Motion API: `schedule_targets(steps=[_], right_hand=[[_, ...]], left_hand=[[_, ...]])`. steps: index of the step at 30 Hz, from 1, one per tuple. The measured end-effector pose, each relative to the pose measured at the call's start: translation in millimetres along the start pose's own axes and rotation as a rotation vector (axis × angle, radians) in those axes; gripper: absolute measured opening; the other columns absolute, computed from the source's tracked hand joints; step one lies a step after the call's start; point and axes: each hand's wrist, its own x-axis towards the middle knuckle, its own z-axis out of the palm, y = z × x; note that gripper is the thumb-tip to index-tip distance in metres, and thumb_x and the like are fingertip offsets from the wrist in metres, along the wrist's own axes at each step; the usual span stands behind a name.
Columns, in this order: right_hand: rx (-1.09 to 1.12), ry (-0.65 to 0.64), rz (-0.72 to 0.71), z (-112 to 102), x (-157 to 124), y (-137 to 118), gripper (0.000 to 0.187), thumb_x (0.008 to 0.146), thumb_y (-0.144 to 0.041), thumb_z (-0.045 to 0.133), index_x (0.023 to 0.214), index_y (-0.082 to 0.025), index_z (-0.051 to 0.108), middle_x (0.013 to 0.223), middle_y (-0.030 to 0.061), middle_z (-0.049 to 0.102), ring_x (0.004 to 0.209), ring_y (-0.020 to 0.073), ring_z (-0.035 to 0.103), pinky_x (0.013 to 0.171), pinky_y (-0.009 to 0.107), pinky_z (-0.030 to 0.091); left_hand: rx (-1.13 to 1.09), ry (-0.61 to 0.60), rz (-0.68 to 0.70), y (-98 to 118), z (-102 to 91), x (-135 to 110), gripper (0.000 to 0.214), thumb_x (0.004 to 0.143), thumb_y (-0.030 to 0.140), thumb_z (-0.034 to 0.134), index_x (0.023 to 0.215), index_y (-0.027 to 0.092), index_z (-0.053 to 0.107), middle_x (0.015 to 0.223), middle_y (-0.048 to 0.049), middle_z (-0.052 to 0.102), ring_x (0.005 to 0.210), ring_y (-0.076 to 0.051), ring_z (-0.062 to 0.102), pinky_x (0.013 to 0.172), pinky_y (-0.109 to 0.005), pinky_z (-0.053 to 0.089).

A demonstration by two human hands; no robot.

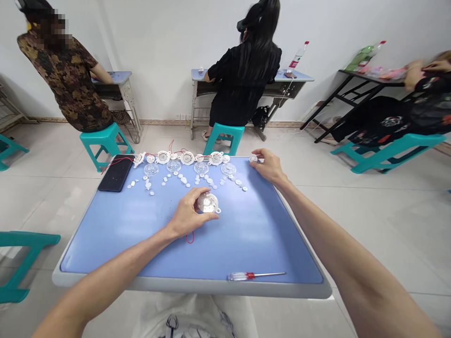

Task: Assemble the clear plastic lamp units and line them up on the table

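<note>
A clear plastic housing (207, 203) is held in a curled grip by the left hand (190, 216) near the middle of the blue table (190, 284), while a small white disc (253, 159) is pinched in a narrow grip by the right hand (269, 166) at the table's far edge.

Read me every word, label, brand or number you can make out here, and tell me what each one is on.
Nothing can be read. The red label on the water bottle at the far desk is too small and blurred to read, and no marking can be made out on the screwdriver handle.
</note>
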Motion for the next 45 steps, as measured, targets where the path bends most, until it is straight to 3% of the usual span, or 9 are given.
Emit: schedule_targets(steps=[10, 13, 16, 19, 24, 31, 38, 45], right_hand=[[0.030, 0.026, 0.036, -8.1, -9.9, -7.3, 0.066, 0.060, -0.027, 0.070, 0.123, -0.021, 0.051, 0.130, 0.0147, 0.048, 0.108, 0.0274, 0.060, 0.075, 0.039, 0.061], [0.044, 0.080, 0.056, -13.4, -21.2, -23.3, 0.069, 0.061, -0.029, 0.071, 0.126, -0.019, 0.049, 0.130, 0.0169, 0.046, 0.110, 0.0285, 0.058, 0.078, 0.041, 0.060], [0.123, 0.096, 0.039, -17.3, -42.3, -51.6, 0.059, 0.067, -0.033, 0.069, 0.122, -0.021, 0.051, 0.126, 0.0145, 0.050, 0.107, 0.0271, 0.058, 0.078, 0.041, 0.059], [0.329, -0.083, 0.055, -18.9, -72.5, -88.1, 0.052, 0.071, -0.038, 0.071, 0.118, -0.024, 0.052, 0.114, 0.0090, 0.056, 0.095, 0.0229, 0.062, 0.077, 0.041, 0.058], [0.701, -0.549, 0.179, -20.7, -118.8, -138.6, 0.045, 0.076, -0.045, 0.072, 0.113, -0.025, 0.055, 0.111, 0.0078, 0.059, 0.092, 0.0216, 0.063, 0.077, 0.042, 0.059], [0.855, -0.942, 0.247, -14.5, -135.2, -150.0, 0.049, 0.078, -0.045, 0.073, 0.118, -0.025, 0.053, 0.106, 0.0071, 0.066, 0.090, 0.0203, 0.066, 0.079, 0.040, 0.057], [0.922, -0.933, 0.251, -6.2, -137.4, -141.8, 0.050, 0.073, -0.030, 0.078, 0.116, -0.026, 0.054, 0.100, 0.0027, 0.070, 0.085, 0.0175, 0.066, 0.073, 0.032, 0.053], [0.985, -0.905, 0.293, -2.5, -137.5, -127.3, 0.051, 0.072, -0.026, 0.077, 0.119, -0.026, 0.056, 0.105, 0.0039, 0.071, 0.089, 0.0178, 0.067, 0.082, 0.036, 0.052]], left_hand=[[0.051, -0.014, 0.058, -2.6, 0.0, -0.5, 0.061, 0.063, 0.023, 0.084, 0.119, 0.022, 0.059, 0.106, -0.0035, 0.057, 0.084, -0.014, 0.056, 0.069, -0.024, 0.048], [0.045, -0.019, 0.063, -2.4, 0.0, -0.5, 0.060, 0.063, 0.024, 0.084, 0.119, 0.023, 0.060, 0.107, -0.0041, 0.057, 0.086, -0.015, 0.056, 0.069, -0.024, 0.048], [0.038, -0.027, 0.069, -3.2, 0.3, -0.6, 0.061, 0.063, 0.025, 0.084, 0.119, 0.023, 0.060, 0.108, -0.0046, 0.058, 0.088, -0.016, 0.057, 0.072, -0.026, 0.050], [0.034, -0.033, 0.075, -4.0, 0.8, -0.9, 0.062, 0.064, 0.024, 0.084, 0.121, 0.024, 0.059, 0.109, -0.0047, 0.058, 0.090, -0.017, 0.058, 0.074, -0.027, 0.051], [0.035, -0.037, 0.087, -3.1, 0.6, -1.1, 0.067, 0.065, 0.023, 0.084, 0.126, 0.025, 0.057, 0.112, -0.0049, 0.058, 0.095, -0.019, 0.060, 0.077, -0.028, 0.051], [0.088, -0.018, 0.099, -0.4, 1.5, -0.8, 0.060, 0.065, 0.024, 0.084, 0.120, 0.022, 0.060, 0.107, -0.0043, 0.060, 0.087, -0.018, 0.059, 0.071, -0.028, 0.049], [0.162, -0.060, 0.065, 5.0, 3.7, -0.7, 0.063, 0.064, 0.024, 0.084, 0.121, 0.022, 0.059, 0.110, -0.0059, 0.058, 0.097, -0.022, 0.057, 0.077, -0.032, 0.049], [0.161, -0.122, 0.106, 6.6, -1.1, 5.2, 0.063, 0.069, 0.018, 0.078, 0.127, 0.024, 0.056, 0.113, -0.0070, 0.058, 0.103, -0.023, 0.056, 0.081, -0.033, 0.049]])
